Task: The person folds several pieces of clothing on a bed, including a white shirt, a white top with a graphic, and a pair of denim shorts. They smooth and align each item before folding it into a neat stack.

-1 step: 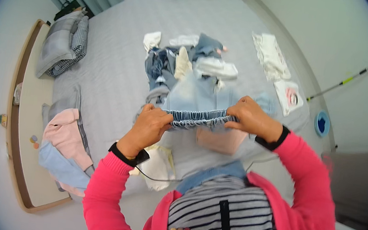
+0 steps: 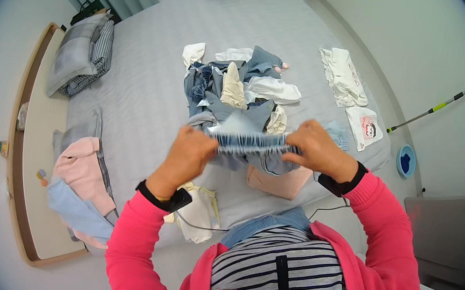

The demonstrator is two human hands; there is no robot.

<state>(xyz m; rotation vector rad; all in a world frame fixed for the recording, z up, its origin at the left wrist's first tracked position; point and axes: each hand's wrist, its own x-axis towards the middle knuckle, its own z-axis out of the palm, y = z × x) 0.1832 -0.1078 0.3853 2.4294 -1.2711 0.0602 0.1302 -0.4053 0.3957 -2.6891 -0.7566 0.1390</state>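
Observation:
A light blue denim garment [image 2: 253,145] with a gathered elastic waistband is stretched between my hands over the near part of the bed; motion blurs it, and I cannot tell whether it is trousers or a skirt. My left hand [image 2: 187,154] is closed on one end of the waistband, and my right hand [image 2: 323,151] grips the other. Just beyond lies a loose heap of clothes [image 2: 211,86], mostly blue denim with white and cream pieces [image 2: 233,86]. Below the waistband, nearer to me, sits a folded pink cloth [image 2: 279,180].
White tops [image 2: 342,77] and a printed white shirt [image 2: 363,129] lie flat at the bed's right edge. Pink and blue clothes [image 2: 85,169] are at the left, near pillows [image 2: 79,57]. White and yellow clothing [image 2: 198,214] is near me. A blue basin [image 2: 406,161] and mop pole [image 2: 437,105] stand right.
The denim garment's body, spread forward over the heap before, has dropped back, so more of the heap shows. Both hands keep their hold on the waistband.

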